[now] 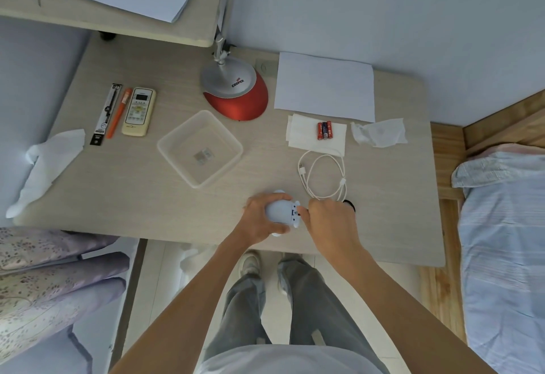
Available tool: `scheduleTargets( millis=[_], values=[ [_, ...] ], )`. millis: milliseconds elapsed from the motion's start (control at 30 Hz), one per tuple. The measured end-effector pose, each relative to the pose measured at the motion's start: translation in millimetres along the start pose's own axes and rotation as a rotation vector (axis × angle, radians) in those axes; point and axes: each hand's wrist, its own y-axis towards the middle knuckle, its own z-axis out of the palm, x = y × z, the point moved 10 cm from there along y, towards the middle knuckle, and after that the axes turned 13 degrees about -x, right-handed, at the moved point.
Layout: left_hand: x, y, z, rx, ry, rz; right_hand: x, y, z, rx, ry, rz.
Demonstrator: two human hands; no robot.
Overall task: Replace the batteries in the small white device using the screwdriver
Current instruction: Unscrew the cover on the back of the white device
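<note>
- Head view: low in the middle of the frame, the left hand [261,218] wraps its fingers round the small white device [280,211].
- The right hand [327,221] curls tight round the screwdriver [350,205], its tip at the device.
- 3 batteries [325,130] lie on a tissue [303,137], right of middle.

DESK COUNT | batteries [325,130] 3 | white device [280,211] 1 | screwdriver [350,205] 1 | remote control [138,111] 1 | orange pen [119,112] 1 | clear tray [165,145] 1 | lamp [236,90] 1 | white cable [324,176] 1 | tissues [379,133] 3 | paper sheet [324,87] 1
</note>
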Motion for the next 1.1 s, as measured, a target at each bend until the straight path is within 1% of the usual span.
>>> scheduleTargets(
  millis=[33,100,233,367,467,533,600,667,767,867,933,967,1100],
  values=[
    [0,0,0,0.0,0.001,-0.002,-2,0,3,0.005,0.019,0.002],
    [-1,-2,0,-0.002,0.001,-0.007,1,-3,-1,0.065,-0.036,-0.001],
    [-3,-3,0,-0.001,0.036,-0.009,5,-12,7,0.141,-0.073,-0.072],
    [-4,-4,1,-0.005,0.042,-0.024,2,-12,12,0.165,-0.108,-0.051],
    [-4,-4,1,-0.008,0.046,-0.029,0,-9,14,0.158,-0.199,-0.058],
    [-4,-4,1,-0.01,0.047,-0.025,-2,-6,10,0.132,-0.149,-0.029],
    [-3,-3,0,-0.011,0.052,-0.019,-1,-7,13,0.184,-0.105,-0.015],
    [-2,-3,1,-0.005,0.054,-0.015,6,-9,11,0.185,-0.076,-0.073],
    [-2,-3,2,0.001,0.056,-0.024,10,-13,15,0.258,-0.1,-0.106],
    [-1,-2,2,0.004,0.06,-0.03,14,-8,12,0.255,-0.097,-0.099],
    [1,-1,2,0.009,0.06,-0.034,9,-4,15,0.178,-0.098,-0.084],
    [1,-1,2,0.01,0.056,-0.035,7,-5,19,0.201,-0.102,-0.069],
    [0,-2,1,0.01,0.059,-0.035,4,-9,13,0.143,0.013,-0.081]
  ],
)
